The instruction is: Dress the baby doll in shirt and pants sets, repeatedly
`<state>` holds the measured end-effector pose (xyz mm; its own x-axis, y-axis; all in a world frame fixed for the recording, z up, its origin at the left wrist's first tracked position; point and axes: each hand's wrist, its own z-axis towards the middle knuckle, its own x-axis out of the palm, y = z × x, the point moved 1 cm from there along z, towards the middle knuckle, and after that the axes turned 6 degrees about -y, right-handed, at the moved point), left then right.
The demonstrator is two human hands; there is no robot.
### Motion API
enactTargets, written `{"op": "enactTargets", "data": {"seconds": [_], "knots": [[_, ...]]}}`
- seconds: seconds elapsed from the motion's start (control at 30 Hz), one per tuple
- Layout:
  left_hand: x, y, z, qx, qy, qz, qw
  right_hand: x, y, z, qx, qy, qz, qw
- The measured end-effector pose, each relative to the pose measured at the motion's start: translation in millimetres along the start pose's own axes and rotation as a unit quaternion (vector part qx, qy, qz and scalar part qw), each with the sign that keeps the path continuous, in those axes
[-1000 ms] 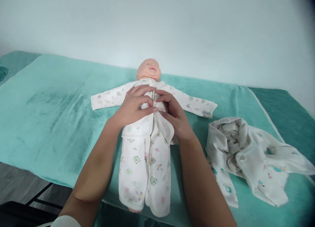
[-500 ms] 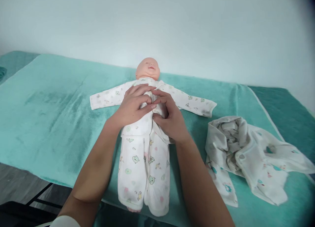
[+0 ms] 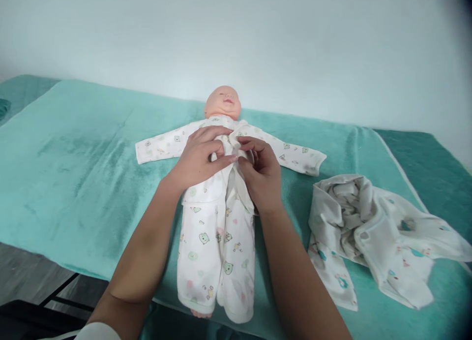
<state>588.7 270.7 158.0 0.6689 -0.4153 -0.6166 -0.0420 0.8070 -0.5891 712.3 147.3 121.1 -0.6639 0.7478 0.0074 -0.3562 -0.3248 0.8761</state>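
A baby doll lies on its back, head toward the wall, in a white printed baby shirt with its sleeves spread wide. Matching trousers cover its legs, and part of a foot shows at one cuff. My left hand rests over the chest, thumb and fingers holding the shirt front near its middle opening. Opposite it, my right hand pinches the other front edge between thumb and fingers, lifting it a little. Below the hands the shirt front parts. Any fastener between the fingertips is too hidden to make out.
A crumpled white printed garment lies to the right of the doll. Green plush cloth covers the table, which stands against a pale wall. A dark object is at the lower left, by the table's front edge.
My right hand has drawn slightly to the right with the shirt edge, and the front gapes wider below the fingers. My left hand has barely moved.
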Motion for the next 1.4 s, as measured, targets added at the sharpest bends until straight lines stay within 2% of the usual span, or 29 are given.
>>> {"op": "enactTargets", "data": {"seconds": [0.17,0.27,0.33,0.43,0.57,0.63,0.7,0.77,0.83,0.9,0.97,1.1,1.2,1.3,1.4], "knots": [[4.4,6.7,-1.0,-0.043,-0.109,-0.03,0.993,-2.7,6.5,2.3,0.01,-0.015,-0.141,0.99],[6.0,9.6,0.0,-0.07,-0.169,-0.015,0.983,-0.4,8.0,4.0,0.04,-0.003,-0.134,0.99],[3.9,12.9,1.0,-0.09,-0.207,-0.016,0.974,0.2,6.2,6.0,0.061,-0.016,-0.107,0.992],[-7.2,28.2,0.8,-0.167,-0.296,-0.042,0.939,-11.4,-0.7,11.8,0.074,-0.129,-0.084,0.985],[-29.5,65.1,-5.9,-0.313,-0.425,-0.098,0.844,-53.5,-14.5,23.3,0.085,-0.332,-0.135,0.929],[-36.5,77.9,-10.4,-0.352,-0.46,-0.092,0.81,-73.0,-20.9,27.1,0.072,-0.378,-0.212,0.898],[-37.7,80.1,-12.9,-0.325,-0.475,-0.034,0.817,-81.0,-26.1,27.4,0.014,-0.356,-0.293,0.887],[-32.6,73.2,-12.2,-0.238,-0.449,0.034,0.861,-75.4,-30.7,24.2,-0.065,-0.271,-0.338,0.899],[-22.8,64.4,-8.8,-0.148,-0.365,0.073,0.916,-61.2,-35.5,19.3,-0.107,-0.153,-0.335,0.924],[-12.0,60.5,-4.5,-0.102,-0.256,0.093,0.957,-46.1,-40.4,16.2,-0.087,-0.054,-0.306,0.946],[-3.6,63.3,-1.0,-0.114,-0.174,0.116,0.971,-35.2,-44.0,17.6,-0.054,0.002,-0.302,0.952],[1.5,74.3,1.6,-0.194,-0.102,0.185,0.958,-25.4,-47.6,35.0,-0.027,0.041,-0.383,0.923],[-3.1,77.1,-1.6,-0.211,-0.073,0.253,0.942,-25.2,-51.2,52.1,-0.012,0.047,-0.443,0.895],[-13.6,80.6,-9.2,-0.241,-0.075,0.318,0.914,-33.6,-57.6,62.9,0.013,0.043,-0.486,0.873],[-23.5,87.4,-17.5,-0.277,-0.088,0.334,0.897,-44.4,-60.1,65.6,0.047,0.021,-0.507,0.861]]}}
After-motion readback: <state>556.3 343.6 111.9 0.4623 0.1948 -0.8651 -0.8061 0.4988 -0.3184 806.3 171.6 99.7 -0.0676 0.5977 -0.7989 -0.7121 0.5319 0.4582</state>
